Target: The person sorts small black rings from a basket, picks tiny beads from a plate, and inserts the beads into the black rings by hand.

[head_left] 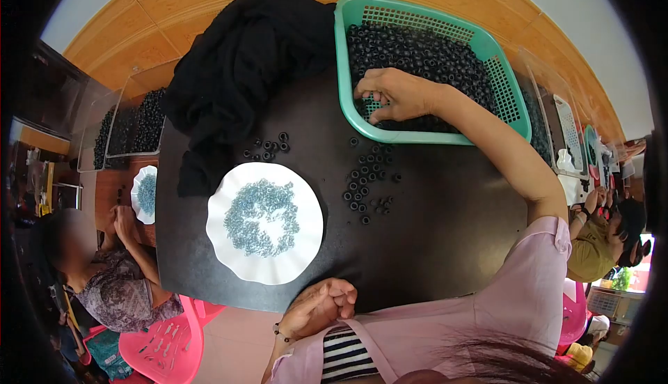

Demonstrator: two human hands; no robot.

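My right hand (400, 95) reaches over the near wall of a green plastic basket (424, 135), which holds a great many small black ring-shaped pieces (417, 46). Its fingers are bent, with the thumb apart from them, at the basket's left corner; nothing shows held between them. My left hand (323, 306) rests at the table's near edge, its fingers curled in, so whatever they may hold is hidden. Just above it stands a white wavy-rimmed plate (226, 262) with many tiny clear bluish rings (261, 210). Loose black rings (362, 178) lie between plate and basket.
Black cloth (243, 64) is heaped at the table's (445, 245) back left. More black rings (264, 149) lie beside it. Clear bins (139, 126) stand at left. Another person (118, 279) sits there by a second white plate (145, 210); others (598, 245) are at right.
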